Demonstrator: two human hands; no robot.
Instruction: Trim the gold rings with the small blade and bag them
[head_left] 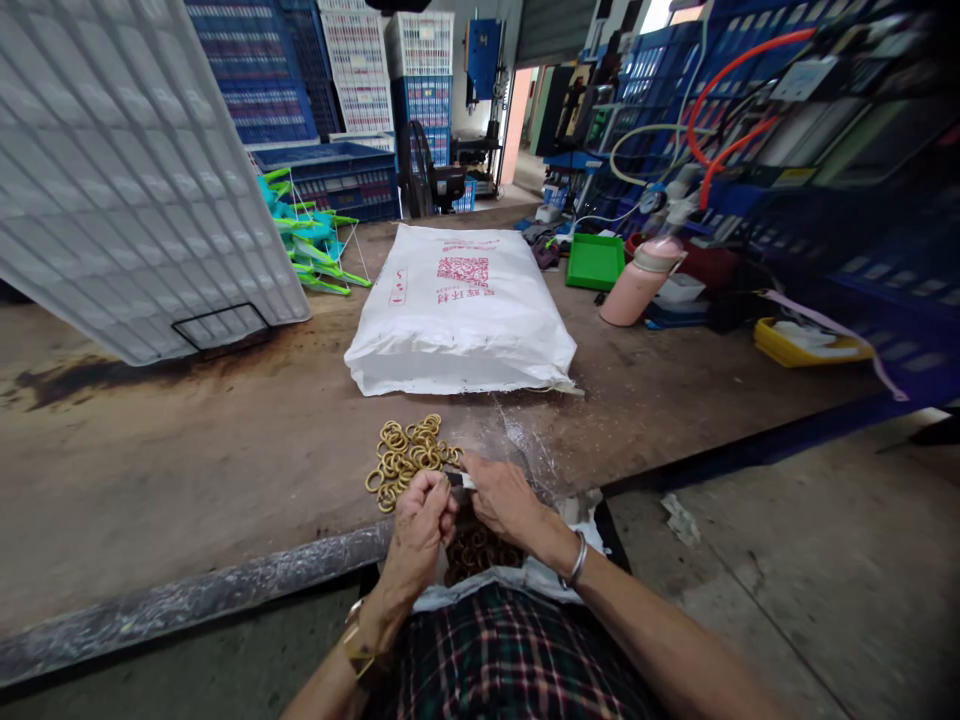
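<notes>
My left hand [424, 515] is closed at the table's front edge, its fingers curled in; what they hold is hidden. Right beside it, my right hand [506, 500] grips a small black-and-white tool [457, 480], whose dark end points at the left fingers. Its exact kind is too small to tell. Just beyond my hands lies a loose heap of brass-coloured rings [405, 462]. Below them, darker rings [480, 552] sit in an open white sack [480, 577] at my lap, partly covered by my hands.
A full white woven sack [465, 310] with red print lies mid-table [247, 440]. A white plastic crate [150, 180] stands at left, beside bright green-and-blue plastic parts [319, 240]. To the right are a green tray [595, 262], a pink bottle [637, 285] and a yellow tray [810, 345].
</notes>
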